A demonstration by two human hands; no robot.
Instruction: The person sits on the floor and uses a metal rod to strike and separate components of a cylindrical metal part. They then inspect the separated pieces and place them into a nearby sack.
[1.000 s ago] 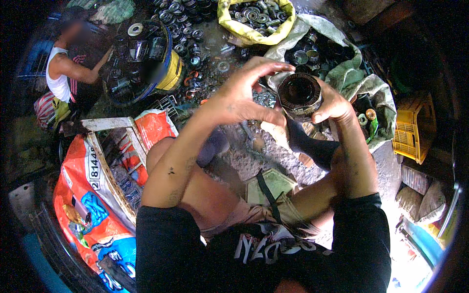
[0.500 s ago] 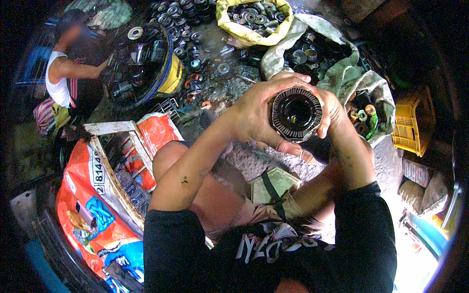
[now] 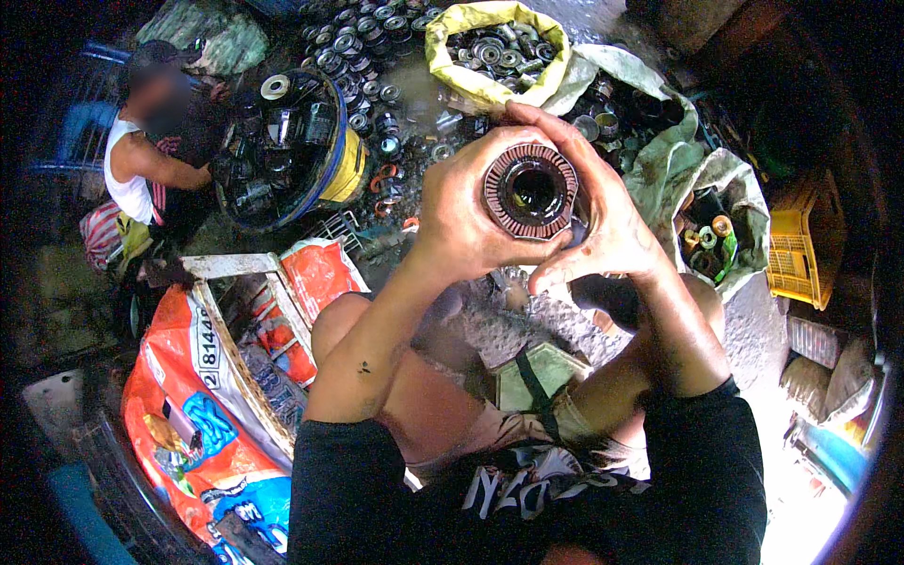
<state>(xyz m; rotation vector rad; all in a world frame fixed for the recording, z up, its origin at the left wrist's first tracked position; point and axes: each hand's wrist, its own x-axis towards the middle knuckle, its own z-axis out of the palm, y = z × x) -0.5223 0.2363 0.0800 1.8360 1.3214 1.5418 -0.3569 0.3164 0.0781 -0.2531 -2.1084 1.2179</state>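
Note:
A dark, oily pleated filter element (image 3: 505, 222), ring-shaped with a hollow centre, is held up before me with its open end facing up. My left hand (image 3: 459, 209) wraps round its left side, the thumb along the lower edge. Cupped about its right side is my right hand (image 3: 607, 221), its fingers reaching over the top near my left fingers and its thumb below. How firmly the right palm presses on the element is hard to see. Both hands look wet with oil.
A yellow-rimmed sack (image 3: 452, 89) of metal parts stands ahead, with pale sacks (image 3: 749, 169) to its right. A yellow crate (image 3: 796, 250) is at far right. On the left, a person (image 3: 132, 169) sits by a drum (image 3: 341, 174) holding dark cans. Orange printed sacking (image 3: 155, 363) lies nearer.
Both hands and the filter element have shifted a little left in the picture. My right hand has turned, its fingers now stretched farther over the top. The view has tilted slightly.

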